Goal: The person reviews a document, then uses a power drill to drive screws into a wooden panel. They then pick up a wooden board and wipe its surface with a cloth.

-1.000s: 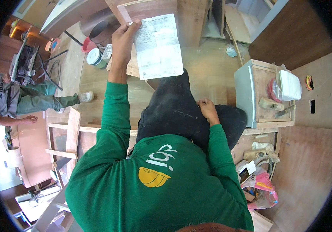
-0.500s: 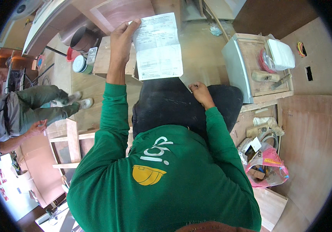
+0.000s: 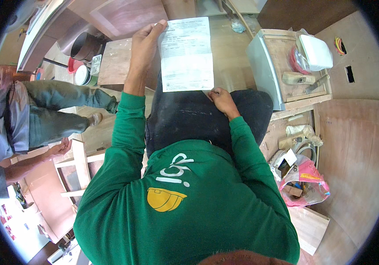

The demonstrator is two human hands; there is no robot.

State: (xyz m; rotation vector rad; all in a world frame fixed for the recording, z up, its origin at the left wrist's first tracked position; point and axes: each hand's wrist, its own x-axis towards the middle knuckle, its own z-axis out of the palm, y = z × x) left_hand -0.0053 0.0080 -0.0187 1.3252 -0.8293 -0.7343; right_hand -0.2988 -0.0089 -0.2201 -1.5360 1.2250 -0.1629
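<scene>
My left hand (image 3: pixel 147 44) is closed on the upper left edge of a printed paper form (image 3: pixel 187 59), thumb on top. The white sheet is upright over my lap, with fold creases across it. Just below its lower right corner is my right hand (image 3: pixel 222 102), fingers curled together above my dark trousers (image 3: pixel 185 117). A small pale bit shows at those fingertips; I cannot tell whether it is a held thing or the sheet's edge.
At the left, another person (image 3: pixel 43 110) in grey stands close by. A wooden cabinet (image 3: pixel 295 44) on the right bears a white container (image 3: pixel 315 53) and a wooden-handled tool (image 3: pixel 297 78). Below it lies a pink-and-white sack (image 3: pixel 304 187). Buckets (image 3: pixel 82 75) stand at the far left.
The form has shifted slightly right and down in view. My right hand has moved left and up, close to its lower corner. The other person has stepped nearer to me.
</scene>
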